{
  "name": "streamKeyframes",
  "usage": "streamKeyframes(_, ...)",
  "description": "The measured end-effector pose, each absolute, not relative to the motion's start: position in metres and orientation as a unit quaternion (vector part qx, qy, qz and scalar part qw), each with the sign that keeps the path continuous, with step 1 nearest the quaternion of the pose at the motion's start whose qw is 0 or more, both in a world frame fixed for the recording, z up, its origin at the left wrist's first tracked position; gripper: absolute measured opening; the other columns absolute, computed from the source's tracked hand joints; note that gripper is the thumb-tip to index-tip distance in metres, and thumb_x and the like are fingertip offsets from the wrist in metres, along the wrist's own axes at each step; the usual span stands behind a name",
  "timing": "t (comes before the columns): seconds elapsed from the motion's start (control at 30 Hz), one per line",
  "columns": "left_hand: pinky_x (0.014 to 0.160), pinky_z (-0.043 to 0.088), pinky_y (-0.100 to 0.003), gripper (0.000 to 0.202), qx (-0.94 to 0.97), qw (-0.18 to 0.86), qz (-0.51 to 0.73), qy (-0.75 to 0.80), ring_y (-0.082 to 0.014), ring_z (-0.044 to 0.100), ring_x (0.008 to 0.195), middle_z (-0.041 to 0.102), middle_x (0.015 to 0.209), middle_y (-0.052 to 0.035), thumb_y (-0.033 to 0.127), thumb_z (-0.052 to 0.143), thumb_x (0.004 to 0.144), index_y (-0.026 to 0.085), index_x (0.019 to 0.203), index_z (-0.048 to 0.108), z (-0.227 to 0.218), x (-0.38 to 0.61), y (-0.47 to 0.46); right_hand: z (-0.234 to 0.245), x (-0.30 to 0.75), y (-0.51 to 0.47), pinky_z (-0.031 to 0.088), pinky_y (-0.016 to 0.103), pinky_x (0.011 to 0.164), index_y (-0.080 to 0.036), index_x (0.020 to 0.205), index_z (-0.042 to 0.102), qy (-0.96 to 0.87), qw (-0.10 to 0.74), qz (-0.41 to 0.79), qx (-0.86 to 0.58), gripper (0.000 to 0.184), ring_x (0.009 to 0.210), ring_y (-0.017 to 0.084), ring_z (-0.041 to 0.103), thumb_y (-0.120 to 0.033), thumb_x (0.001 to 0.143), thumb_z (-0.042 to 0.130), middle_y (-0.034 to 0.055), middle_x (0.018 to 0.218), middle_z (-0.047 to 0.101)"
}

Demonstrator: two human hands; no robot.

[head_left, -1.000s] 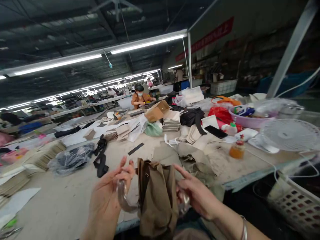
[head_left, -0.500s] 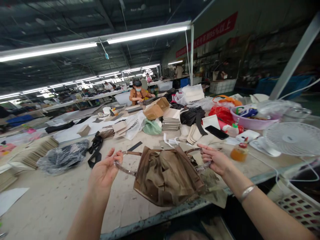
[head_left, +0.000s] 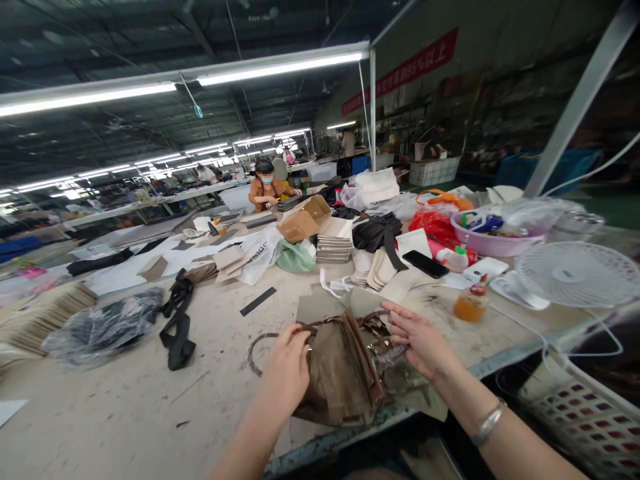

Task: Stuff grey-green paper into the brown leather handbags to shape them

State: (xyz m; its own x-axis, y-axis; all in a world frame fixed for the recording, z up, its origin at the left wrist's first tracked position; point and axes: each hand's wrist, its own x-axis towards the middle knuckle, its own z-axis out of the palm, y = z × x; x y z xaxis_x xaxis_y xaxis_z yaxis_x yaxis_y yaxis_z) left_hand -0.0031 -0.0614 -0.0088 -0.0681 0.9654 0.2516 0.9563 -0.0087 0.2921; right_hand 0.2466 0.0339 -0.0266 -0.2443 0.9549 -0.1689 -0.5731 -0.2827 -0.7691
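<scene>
A brown handbag (head_left: 333, 377) stands near the table's front edge, partly folded, its brown lining towards me. My left hand (head_left: 285, 373) lies on the bag's left side, its fingers curled over the upper rim. The left handle (head_left: 254, 353) loops out beyond that hand. My right hand (head_left: 420, 340) is closed on the other handle at the bag's right, where clear plastic wrap (head_left: 390, 360) hangs by the fingers. Grey-green sheet material (head_left: 425, 393) lies under the bag's right side. The fingertips of the left hand are partly hidden.
A black strip (head_left: 258, 301), a black strap (head_left: 176, 327) and a plastic-wrapped bundle (head_left: 107, 327) lie left. On the right are a phone (head_left: 425, 264), an orange glue jar (head_left: 471, 305), a white fan (head_left: 575, 275) and a pink basin (head_left: 493, 244). Stacked panels (head_left: 334, 241) stand behind.
My left hand has let go of the left handle and moved right onto the bag's rim. The bag has turned and narrowed. My right hand keeps its handle.
</scene>
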Motion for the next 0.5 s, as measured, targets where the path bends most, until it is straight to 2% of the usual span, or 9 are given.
streamKeyframes(0.07,0.087,0.045,-0.036,0.031,0.684,0.087,0.104,0.717,-0.0239,0.060,0.096,0.064,0.101,-0.0137,0.014,0.036,0.088,0.013,0.099,0.065,-0.017,0.014,-0.060,-0.028,0.247,0.035,0.018,0.014,0.039,-0.013,0.096,0.066,-0.288,0.526,0.732,-0.323,0.035,0.044,0.002,0.021,-0.020,0.063,0.076,-0.0088,0.054,0.029)
streamKeyframes(0.13,0.082,0.047,-0.035,0.026,0.683,0.126,0.054,0.717,-0.0246,0.063,0.090,0.067,0.089,-0.0115,0.016,0.041,0.086,0.014,0.088,0.067,-0.030,0.024,-0.056,-0.030,0.250,0.038,0.017,0.013,0.039,-0.013,0.096,0.066,-0.279,0.530,0.733,-0.323,0.035,0.044,0.002,0.021,-0.020,0.063,0.076,-0.0086,0.054,0.029)
streamKeyframes(0.27,0.084,0.046,-0.031,0.024,0.699,0.148,0.029,0.699,-0.0234,0.062,0.095,0.065,0.100,-0.0124,0.016,0.045,0.083,0.013,0.097,0.064,-0.061,0.041,-0.041,-0.035,0.257,0.040,0.017,0.012,0.038,-0.013,0.096,0.066,-0.267,0.530,0.739,-0.318,0.035,0.045,0.002,0.021,-0.018,0.063,0.075,-0.0075,0.056,0.033)
streamKeyframes(0.4,0.080,0.048,-0.037,0.035,0.690,0.130,-0.013,0.711,-0.0311,0.060,0.099,0.056,0.116,-0.0246,0.004,0.042,0.078,0.002,0.108,0.060,-0.085,0.064,-0.020,-0.036,0.266,0.037,0.018,0.013,0.037,-0.014,0.098,0.066,-0.271,0.521,0.742,-0.322,0.033,0.044,0.002,0.021,-0.017,0.065,0.073,-0.0063,0.058,0.036)
streamKeyframes(0.5,0.078,0.048,-0.039,0.034,0.699,0.129,-0.036,0.703,-0.0319,0.062,0.095,0.059,0.109,-0.0248,-0.001,0.038,0.076,0.002,0.099,0.064,-0.079,0.074,-0.016,-0.035,0.272,0.034,0.019,0.014,0.035,-0.016,0.098,0.066,-0.278,0.523,0.736,-0.328,0.031,0.043,0.003,0.022,-0.018,0.068,0.070,-0.0053,0.059,0.038)
